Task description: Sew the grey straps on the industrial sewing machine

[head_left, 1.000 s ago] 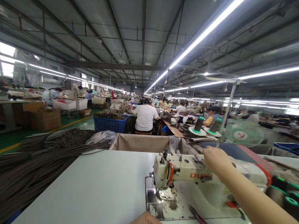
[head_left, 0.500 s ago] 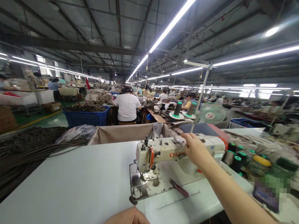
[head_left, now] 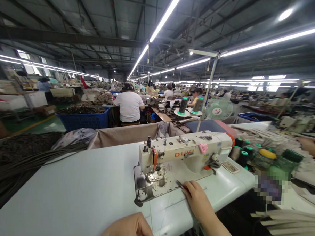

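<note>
My right hand (head_left: 196,196) is closed over a pair of thread snips (head_left: 179,183), whose pointed metal tips stick out to the left over the sewing machine's bed. Its fingers hide the handle. The white sewing machine (head_left: 182,147) stands in the worktable (head_left: 92,184), its needle end toward the left. A pink piece (head_left: 203,148) sits on the machine's arm. At the bottom edge my left hand (head_left: 129,228) is low in front of the machine; its back and thumb side show, while the fingertips are cut off by the frame.
Thread cones (head_left: 243,158) and jars crowd the right side. Two more cones (head_left: 183,105) stand on a holder behind the machine, near a green fan (head_left: 217,110). Dark strips (head_left: 22,157) are heaped at left beside a blue basket (head_left: 84,121). A person in white (head_left: 129,106) sits ahead.
My right hand has come down from the top of the machine's arm to the snips on the table and closed on them. The left hand stays low. The view has shifted slightly.
</note>
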A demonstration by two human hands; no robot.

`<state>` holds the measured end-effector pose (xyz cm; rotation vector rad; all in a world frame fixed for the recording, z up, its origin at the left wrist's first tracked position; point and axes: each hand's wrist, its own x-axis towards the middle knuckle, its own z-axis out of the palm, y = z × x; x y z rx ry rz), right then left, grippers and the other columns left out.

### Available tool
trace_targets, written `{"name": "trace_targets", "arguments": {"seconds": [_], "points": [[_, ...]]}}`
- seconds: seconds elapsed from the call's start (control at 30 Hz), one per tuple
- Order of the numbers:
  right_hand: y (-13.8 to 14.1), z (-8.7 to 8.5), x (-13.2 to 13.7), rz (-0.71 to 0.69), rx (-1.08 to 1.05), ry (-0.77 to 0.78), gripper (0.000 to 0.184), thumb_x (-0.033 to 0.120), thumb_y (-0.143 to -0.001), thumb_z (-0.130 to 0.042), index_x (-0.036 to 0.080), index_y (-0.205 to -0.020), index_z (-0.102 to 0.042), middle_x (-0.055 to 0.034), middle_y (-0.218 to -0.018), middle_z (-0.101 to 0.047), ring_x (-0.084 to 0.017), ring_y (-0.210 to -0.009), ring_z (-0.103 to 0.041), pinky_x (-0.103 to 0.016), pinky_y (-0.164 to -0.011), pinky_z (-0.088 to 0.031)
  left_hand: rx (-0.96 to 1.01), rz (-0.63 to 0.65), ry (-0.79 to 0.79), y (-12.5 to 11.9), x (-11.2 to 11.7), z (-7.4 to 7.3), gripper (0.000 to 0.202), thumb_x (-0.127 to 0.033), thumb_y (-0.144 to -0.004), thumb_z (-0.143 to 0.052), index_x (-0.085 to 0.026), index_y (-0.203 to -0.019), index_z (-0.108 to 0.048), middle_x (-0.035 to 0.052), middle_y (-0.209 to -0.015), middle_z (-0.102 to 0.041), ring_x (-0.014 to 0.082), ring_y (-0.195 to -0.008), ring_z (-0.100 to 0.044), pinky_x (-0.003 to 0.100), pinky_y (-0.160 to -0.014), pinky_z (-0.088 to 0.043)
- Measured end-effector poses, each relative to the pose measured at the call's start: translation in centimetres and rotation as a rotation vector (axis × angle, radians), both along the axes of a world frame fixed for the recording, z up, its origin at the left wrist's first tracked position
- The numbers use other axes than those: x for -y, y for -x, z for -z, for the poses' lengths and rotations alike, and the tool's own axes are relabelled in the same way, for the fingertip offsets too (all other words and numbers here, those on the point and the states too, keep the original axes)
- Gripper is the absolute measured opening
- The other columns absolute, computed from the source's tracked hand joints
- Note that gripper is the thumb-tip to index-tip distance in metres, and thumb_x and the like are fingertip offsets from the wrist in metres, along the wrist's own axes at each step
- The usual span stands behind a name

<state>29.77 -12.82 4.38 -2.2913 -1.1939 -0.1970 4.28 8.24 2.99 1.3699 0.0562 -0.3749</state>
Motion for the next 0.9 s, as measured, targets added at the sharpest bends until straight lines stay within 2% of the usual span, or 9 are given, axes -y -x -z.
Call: {"name": "trace_targets", "arguments": {"seconds": [0.07, 0.13, 0.27, 0.37, 0.47, 0.57, 0.7, 0.9], "points": [[-0.4, -0.3, 0.2, 0.016, -0.033, -0.007, 0.024, 0.032, -0.101, -0.043, 0.023, -0.095, -0.065, -0.0106, -0.094, -0.068, -0.028, -0.093, -0.066, -0.041, -0.087, -0.051, 0.012, 0.017, 0.033, -0.1, -0.2, 0.4, 0.058, -0.053, -0.054, -0.099, -0.016, -0.096, -0.083, 0.01, -0.088, -0.078, 0.0207, -0.071, -0.072, 0.023, -0.068, -0.057], [-0.8, -1.8, 0.4, 0.043, -0.095, -0.055, 0.027, 0.037, -0.102, -0.039, 0.024, -0.093, -0.061, -0.0098, -0.091, -0.069, -0.027, -0.088, -0.066, -0.04, -0.083, -0.051, 0.005, 0.032, 0.066, -0.2, -0.3, 0.6, 0.061, -0.055, -0.055, -0.098, -0.016, -0.1, -0.083, 0.0105, -0.089, -0.078, 0.0213, -0.074, -0.074, 0.023, -0.07, -0.058], [-1.5, -7.1, 0.6, 0.056, -0.223, -0.235, 0.032, 0.049, -0.104, -0.031, 0.026, -0.096, -0.052, -0.0029, -0.076, -0.065, -0.021, -0.071, -0.063, -0.033, -0.071, -0.049, -0.018, 0.077, 0.147, -0.5, -0.1, -0.3, 0.064, -0.053, -0.054, -0.1, -0.014, -0.102, -0.082, 0.01, -0.089, -0.078, 0.0148, -0.069, -0.071, 0.017, -0.072, -0.057], [-1.9, -11.3, 0.0, 0.145, -0.067, -0.266, 0.035, 0.051, -0.104, -0.031, 0.025, -0.103, -0.055, -0.005, -0.082, -0.068, -0.022, -0.075, -0.064, -0.033, -0.07, -0.046, -0.003, 0.103, 0.171, -0.6, 0.0, -1.2, 0.066, -0.052, -0.054, -0.1, -0.011, -0.103, -0.081, 0.0097, -0.086, -0.078, 0.0119, -0.065, -0.068, 0.014, -0.07, -0.056], [-2.5, -14.3, -1.1, 0.26, 0.114, -0.183, 0.035, 0.05, -0.103, -0.037, 0.023, -0.099, -0.058, -0.0105, -0.096, -0.072, -0.026, -0.085, -0.066, -0.034, -0.071, -0.043, -0.007, 0.099, 0.159, -0.5, 0.0, -1.3, 0.067, -0.054, -0.053, -0.1, -0.012, -0.102, -0.082, 0.0089, -0.086, -0.078, 0.0129, -0.064, -0.068, 0.016, -0.071, -0.057], [-2.8, -15.7, -2.4, 0.34, 0.271, -0.054, 0.03, 0.044, -0.102, -0.043, 0.02, -0.099, -0.061, -0.0134, -0.101, -0.074, -0.027, -0.09, -0.068, -0.033, -0.071, -0.041, -0.007, 0.082, 0.133, -0.4, -0.1, -1.3, 0.068, -0.056, -0.05, -0.1, -0.013, -0.1, -0.082, 0.0078, -0.083, -0.078, 0.0138, -0.063, -0.067, 0.017, -0.069, -0.057], [-2.6, -16.5, -3.9, 0.392, 0.421, 0.122, 0.032, 0.041, -0.104, -0.043, 0.019, -0.098, -0.066, -0.0125, -0.09, -0.074, -0.025, -0.085, -0.068, -0.031, -0.064, -0.035, 0.016, 0.081, 0.132, -0.5, -0.1, -1.7, 0.069, -0.058, -0.05, -0.099, -0.012, -0.1, -0.082, 0.0072, -0.079, -0.077, 0.0119, -0.058, -0.062, 0.017, -0.065, -0.055], [-2.6, -17.5, -5.3, 0.431, 0.412, 0.261, 0.04, 0.044, -0.107, -0.037, 0.019, -0.101, -0.068, -0.0136, -0.092, -0.075, -0.026, -0.087, -0.069, -0.03, -0.063, -0.035, 0.014, 0.114, 0.152, -0.6, -0.1, -1.9, 0.069, -0.057, -0.053, -0.099, -0.012, -0.102, -0.082, 0.007, -0.075, -0.075, 0.0095, -0.056, -0.057, 0.016, -0.062, -0.051]]}}
